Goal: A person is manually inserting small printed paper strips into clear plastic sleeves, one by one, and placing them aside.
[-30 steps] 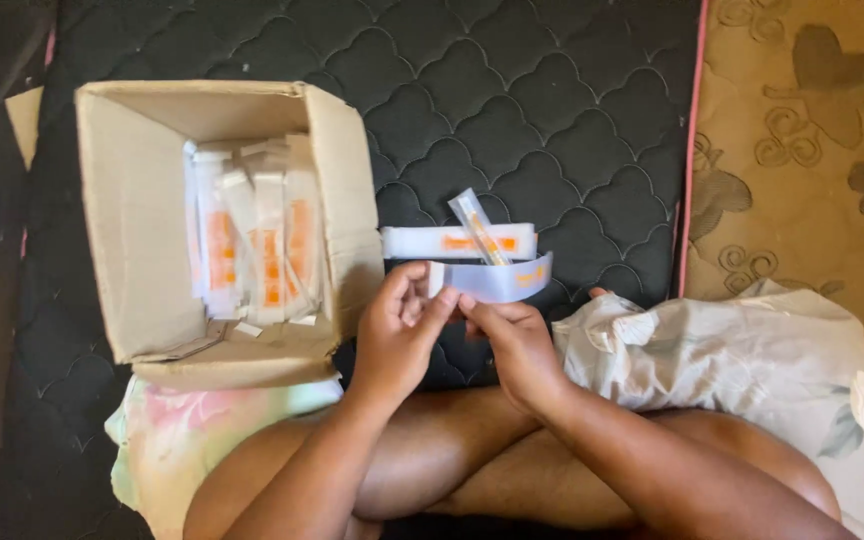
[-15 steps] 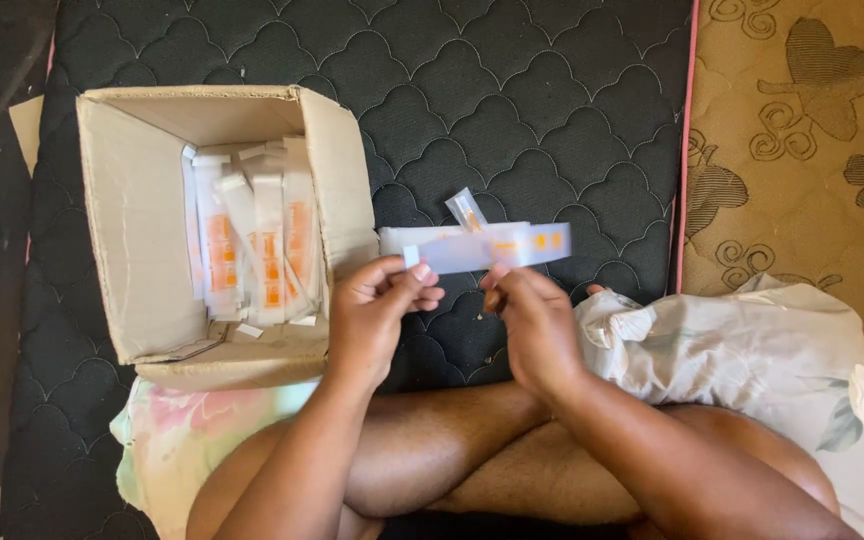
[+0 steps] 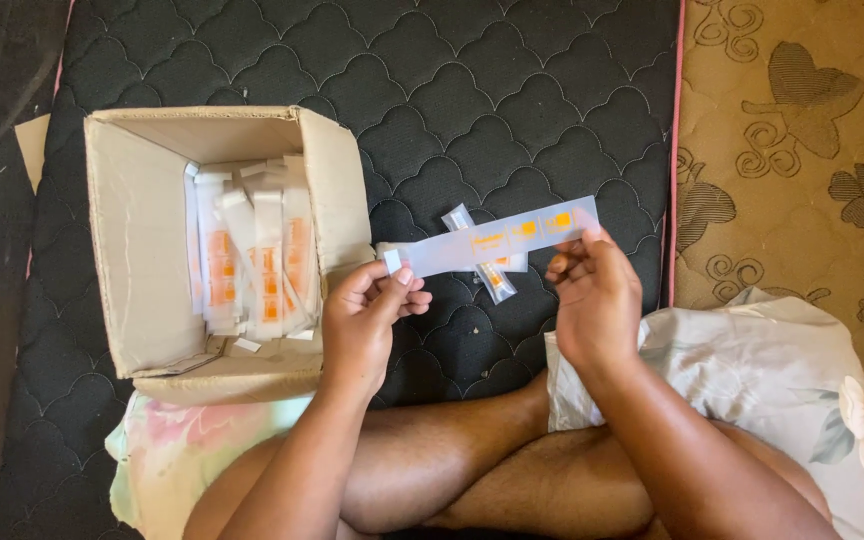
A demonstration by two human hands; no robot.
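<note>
I hold a long flat white strip with orange print (image 3: 492, 242) stretched between both hands, above a black quilted mat (image 3: 492, 90). My left hand (image 3: 367, 315) pinches its left end and my right hand (image 3: 592, 290) pinches its right end. Under the strip, two more white and orange pieces (image 3: 497, 280) lie on the mat, partly hidden. To the left stands an open cardboard box (image 3: 142, 250) with several similar white and orange strips (image 3: 252, 260) upright inside.
My crossed bare legs (image 3: 472, 470) fill the bottom middle. A light floral cloth (image 3: 752, 380) lies at the right, a pastel one (image 3: 167, 450) below the box. Brown patterned fabric (image 3: 802, 150) runs along the right side; dark floor is at the far left.
The folded strip has been pulled out to full length: my right hand moved right and my left hand moved slightly left, and the strip now spans between them.
</note>
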